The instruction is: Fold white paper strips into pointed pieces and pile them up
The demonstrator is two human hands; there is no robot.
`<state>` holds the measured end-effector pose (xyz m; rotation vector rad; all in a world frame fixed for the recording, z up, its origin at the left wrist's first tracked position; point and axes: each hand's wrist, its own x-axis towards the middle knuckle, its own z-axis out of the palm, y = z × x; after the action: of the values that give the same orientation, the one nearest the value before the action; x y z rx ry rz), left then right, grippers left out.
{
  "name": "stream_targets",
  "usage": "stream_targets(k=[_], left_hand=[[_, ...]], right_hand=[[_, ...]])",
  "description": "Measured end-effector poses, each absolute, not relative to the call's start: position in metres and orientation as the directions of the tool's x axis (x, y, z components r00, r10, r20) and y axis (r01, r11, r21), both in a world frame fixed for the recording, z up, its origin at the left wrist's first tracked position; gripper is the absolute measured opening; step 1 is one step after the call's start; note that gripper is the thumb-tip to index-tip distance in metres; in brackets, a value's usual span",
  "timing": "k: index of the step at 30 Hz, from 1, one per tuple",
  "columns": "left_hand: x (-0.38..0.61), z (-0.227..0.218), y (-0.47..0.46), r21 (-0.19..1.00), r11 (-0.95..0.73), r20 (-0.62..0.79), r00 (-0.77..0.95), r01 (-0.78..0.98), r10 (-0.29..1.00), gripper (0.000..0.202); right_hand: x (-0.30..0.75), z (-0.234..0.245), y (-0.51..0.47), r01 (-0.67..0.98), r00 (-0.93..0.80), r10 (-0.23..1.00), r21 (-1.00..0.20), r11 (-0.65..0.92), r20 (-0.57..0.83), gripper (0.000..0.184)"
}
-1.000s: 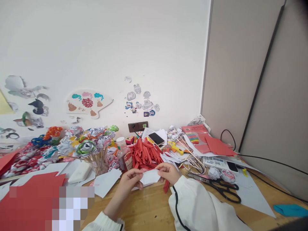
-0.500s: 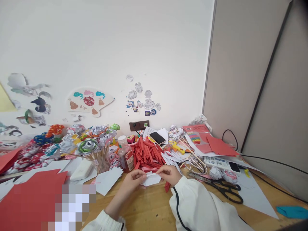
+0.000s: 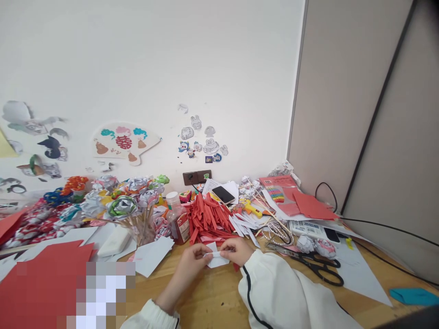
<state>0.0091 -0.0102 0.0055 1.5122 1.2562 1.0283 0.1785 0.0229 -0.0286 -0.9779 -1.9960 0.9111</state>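
Between my two hands is a small white piece of paper [image 3: 216, 261], with a narrow fold or roll along its middle. My left hand [image 3: 192, 264] pinches its left end between thumb and fingers. At the other end, my right hand [image 3: 238, 251] pinches it the same way. Just beyond my hands lies a heap of folded red paper strips [image 3: 209, 217]. Beside it, to the right, are folded white paper strips [image 3: 244, 225]. A white sheet [image 3: 154, 256] rests on the wooden table [image 3: 209, 306] left of my left hand.
Black-handled scissors [image 3: 320, 265] lie right of my right sleeve. A bottle [image 3: 177, 219] and a holder of wooden sticks [image 3: 142, 228] stand on the left, near paper flowers [image 3: 123, 205]. A phone [image 3: 222, 194] and yellow glue gun [image 3: 252, 209] are behind. Red sheets [image 3: 44, 274] cover the left.
My fingers have shifted along the white paper, and the hands are slightly closer together. More of the sheet shows above the fold. The whole view has moved slightly.
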Motion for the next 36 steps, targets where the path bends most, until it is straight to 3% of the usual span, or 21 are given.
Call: stream_targets(k=[6,11,19,28,36], left_hand=[[0.011,0.003,-0.011,0.968,-0.091,0.059,0.143,0.232,0.988,0.016],[0.014,-0.002,-0.013,0.963,-0.021,-0.038,0.215,0.267,0.976,0.025],[0.008,-0.005,-0.011,0.927,-0.112,0.036,0.212,0.358,0.977,0.027],[0.005,-0.003,-0.009,0.938,-0.107,0.032,0.226,0.328,0.974,0.027],[0.004,-0.005,-0.009,0.968,-0.014,-0.049,0.241,0.251,0.969,0.028]], right_hand=[[0.179,-0.032,0.026,0.293,-0.438,0.846,-0.841,0.455,0.304,0.013],[0.178,-0.034,0.026,0.248,-0.472,0.823,-0.849,0.467,0.315,0.014],[0.189,-0.034,0.034,0.3,-0.537,0.811,-0.846,0.44,0.232,0.02],[0.195,-0.028,0.033,0.222,-0.603,0.763,-0.871,0.439,0.231,0.02],[0.197,-0.023,0.029,0.223,-0.493,0.838,-0.897,0.382,0.235,0.017]])
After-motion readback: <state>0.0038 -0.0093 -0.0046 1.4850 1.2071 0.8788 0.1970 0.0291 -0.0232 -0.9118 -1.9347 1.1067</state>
